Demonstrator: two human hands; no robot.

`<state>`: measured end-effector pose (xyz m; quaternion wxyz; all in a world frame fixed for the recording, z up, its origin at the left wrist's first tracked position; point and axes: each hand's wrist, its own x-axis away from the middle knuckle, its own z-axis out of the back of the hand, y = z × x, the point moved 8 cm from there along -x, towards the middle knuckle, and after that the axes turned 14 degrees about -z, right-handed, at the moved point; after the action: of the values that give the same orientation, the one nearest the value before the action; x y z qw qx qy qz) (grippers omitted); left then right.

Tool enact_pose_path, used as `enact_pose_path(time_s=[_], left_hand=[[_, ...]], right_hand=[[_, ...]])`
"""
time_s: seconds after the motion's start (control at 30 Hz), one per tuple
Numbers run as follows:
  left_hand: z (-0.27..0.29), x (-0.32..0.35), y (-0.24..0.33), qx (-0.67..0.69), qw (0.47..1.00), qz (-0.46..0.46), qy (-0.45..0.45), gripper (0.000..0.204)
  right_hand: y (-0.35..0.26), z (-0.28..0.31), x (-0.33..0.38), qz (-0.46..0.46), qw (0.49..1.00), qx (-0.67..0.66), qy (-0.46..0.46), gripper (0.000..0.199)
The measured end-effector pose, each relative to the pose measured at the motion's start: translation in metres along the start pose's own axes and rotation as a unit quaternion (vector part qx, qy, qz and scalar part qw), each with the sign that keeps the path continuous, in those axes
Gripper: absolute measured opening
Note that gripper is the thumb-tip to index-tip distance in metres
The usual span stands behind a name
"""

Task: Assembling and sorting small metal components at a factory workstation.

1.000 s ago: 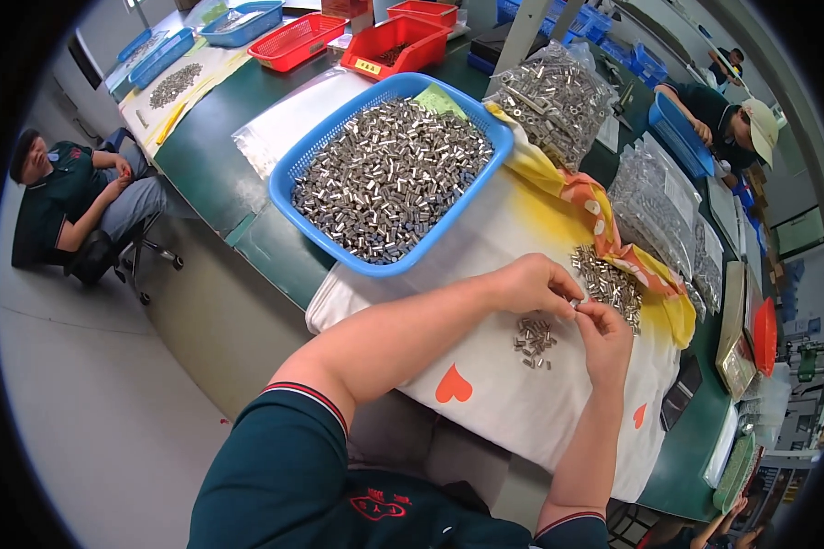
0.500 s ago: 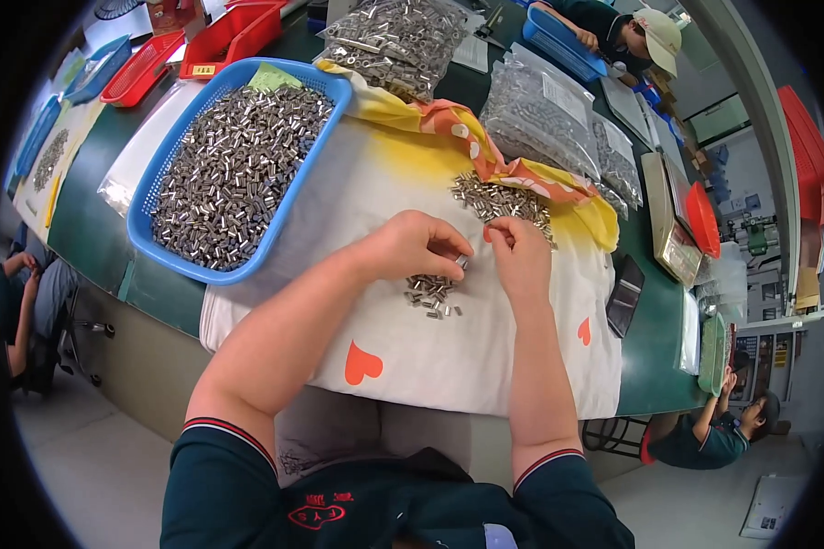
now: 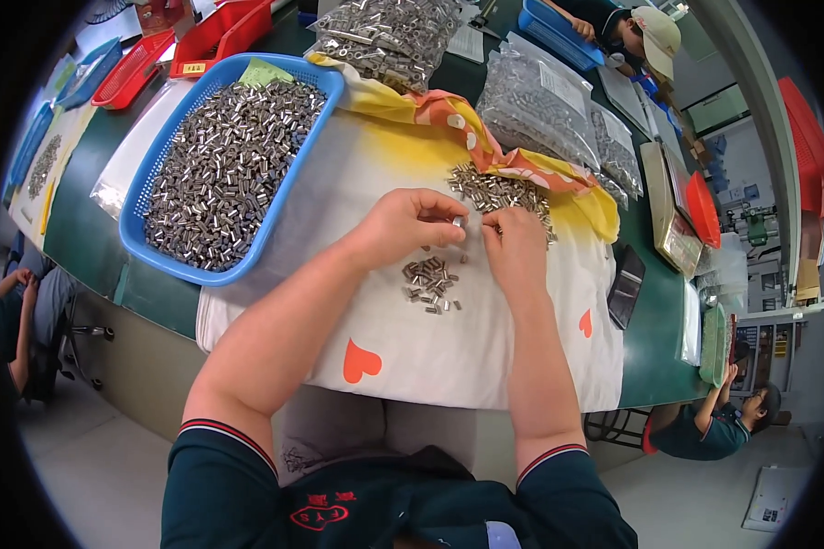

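My left hand (image 3: 410, 222) pinches a small silver metal sleeve (image 3: 457, 220) at its fingertips over a white cloth (image 3: 403, 339) with red hearts. Close beside it, my right hand (image 3: 513, 243) has its fingers curled, tips almost touching the left hand's; whether it holds a piece I cannot tell. Just below both hands lies a small cluster of the same metal sleeves (image 3: 428, 280). A larger loose heap of sleeves (image 3: 494, 190) sits beyond my right hand near a yellow and orange cloth fold (image 3: 485, 146).
A blue basket (image 3: 151, 240) full of metal sleeves stands at the left. Clear bags of sleeves (image 3: 540, 101) lie at the back, red trays (image 3: 220, 37) farther back left. Other people sit at the left edge, top right and lower right. A black object (image 3: 625, 285) lies right of the cloth.
The camera view has shifted and swung toward the table's right side. My hands stay together over the small cluster, still working a piece between the fingertips.
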<state>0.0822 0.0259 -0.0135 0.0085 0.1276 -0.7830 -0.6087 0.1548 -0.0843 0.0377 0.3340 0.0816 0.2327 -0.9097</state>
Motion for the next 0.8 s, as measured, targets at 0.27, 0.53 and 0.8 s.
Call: enact_pose_path(time_s=[0.27,0.53,0.8], left_hand=[[0.005,-0.001,0.0,0.008,0.999,-0.014,0.031,0.028],[0.001,0.001,-0.002,0.035,0.999,0.004,0.001,0.031],[-0.003,-0.001,-0.004,0.019,1.0,-0.007,-0.014,0.028]], right_hand=[[-0.007,-0.014,0.023,-0.091,0.972,-0.115,-0.185,0.011],[-0.001,0.004,0.016,-0.14,0.926,-0.322,-0.138,0.009],[-0.013,0.007,0.018,-0.098,0.939,-0.308,-0.117,0.008]])
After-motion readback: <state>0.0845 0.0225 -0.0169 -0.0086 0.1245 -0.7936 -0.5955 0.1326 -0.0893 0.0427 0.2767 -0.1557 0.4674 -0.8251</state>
